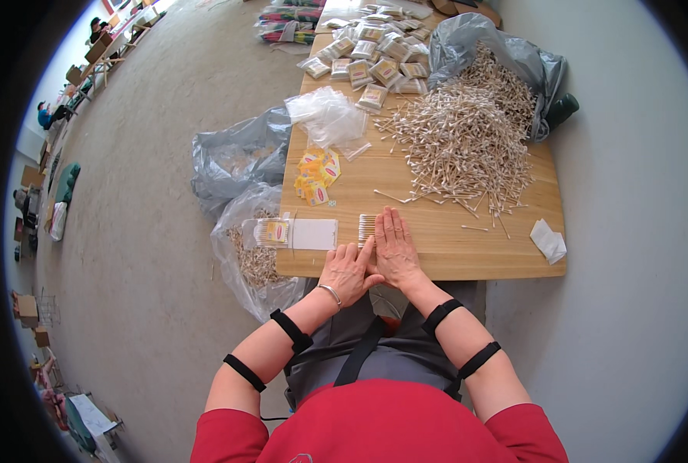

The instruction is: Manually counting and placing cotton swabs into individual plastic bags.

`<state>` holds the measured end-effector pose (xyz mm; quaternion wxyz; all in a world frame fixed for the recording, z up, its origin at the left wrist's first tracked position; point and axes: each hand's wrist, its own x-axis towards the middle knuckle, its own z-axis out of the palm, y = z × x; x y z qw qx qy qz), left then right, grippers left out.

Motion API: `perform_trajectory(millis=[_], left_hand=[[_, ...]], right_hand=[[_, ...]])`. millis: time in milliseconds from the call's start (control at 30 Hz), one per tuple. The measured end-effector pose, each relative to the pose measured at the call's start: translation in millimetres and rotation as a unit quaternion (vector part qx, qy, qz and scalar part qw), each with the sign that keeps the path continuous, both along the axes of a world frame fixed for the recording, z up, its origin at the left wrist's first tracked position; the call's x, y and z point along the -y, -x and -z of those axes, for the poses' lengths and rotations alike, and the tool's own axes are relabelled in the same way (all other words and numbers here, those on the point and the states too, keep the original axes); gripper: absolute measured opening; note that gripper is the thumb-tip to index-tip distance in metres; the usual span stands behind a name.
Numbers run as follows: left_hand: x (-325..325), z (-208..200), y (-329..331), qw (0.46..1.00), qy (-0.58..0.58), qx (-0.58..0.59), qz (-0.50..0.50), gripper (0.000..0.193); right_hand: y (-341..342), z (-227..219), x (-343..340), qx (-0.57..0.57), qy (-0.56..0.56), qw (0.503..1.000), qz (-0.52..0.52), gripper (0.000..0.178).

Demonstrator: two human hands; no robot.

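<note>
Right hand [396, 245] lies flat on the table [452, 262], fingers straight and together, palm down – not wrapped around anything. It sits along the right side of a short, even row of white-tipped cotton swabs with pale sticks [366, 227], probably covering part of it.

Left hand [345, 270] is just below and left of the row: fingers loosely bent, index reaching to the row's near end and close against the right hand. Thumb points toward the right palm. Can't tell whether anything is pinched under the left hand – its underside is hidden. Silver metal bangle [331, 294] on that wrist.

Just left of the row, beyond the left fingers: a flat white rectangular piece, card or shallow box [315, 234]. Left of that, a small clear plastic packet with swabs and a yellow card inside [271, 232], near the table's left edge.

Ahead and left of the hands: scattered yellow-and-white printed cards [318, 176], then a heap of clear flat plastic bags [327, 116]. Farther ahead, many filled clear packets [379, 69].

Ahead and right: large loose heap of cotton swabs [467, 139], backed by a crumpled grey plastic bag [464, 38]. A few stray swabs [475, 228] lie between heap and right hand. Well right of the right hand: folded white paper [548, 241].
</note>
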<state>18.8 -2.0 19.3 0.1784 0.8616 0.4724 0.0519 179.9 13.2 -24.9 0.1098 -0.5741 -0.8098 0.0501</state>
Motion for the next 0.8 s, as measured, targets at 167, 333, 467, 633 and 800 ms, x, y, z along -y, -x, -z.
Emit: perform_trajectory(millis=[167,333,467,633,800], left_hand=[[-2.1,-0.3,-1.9,1.000,0.011,-0.019,0.001,0.078],[-3.9,-5.1,-3.3,0.999,0.031,-0.014,0.001,0.079],[-4.4,-2.2,-3.3,0.999,0.038,-0.001,-0.018,0.079],[-5.6,-4.8,-4.1,0.999,0.043,-0.010,-0.013,0.079],[-7.3,-1.3,-5.0,0.999,0.030,0.001,-0.013,0.078]], right_hand=[[0.3,1.1,0.0,0.000,-0.008,1.000,0.000,0.086],[0.3,2.3,0.0,-0.002,-0.006,1.000,0.003,0.081],[1.2,0.4,0.0,-0.008,-0.002,1.000,0.004,0.080],[0.4,-1.4,-0.1,0.003,0.009,1.000,0.005,0.081],[0.2,-5.2,0.9,-0.013,0.011,1.000,0.000,0.086]])
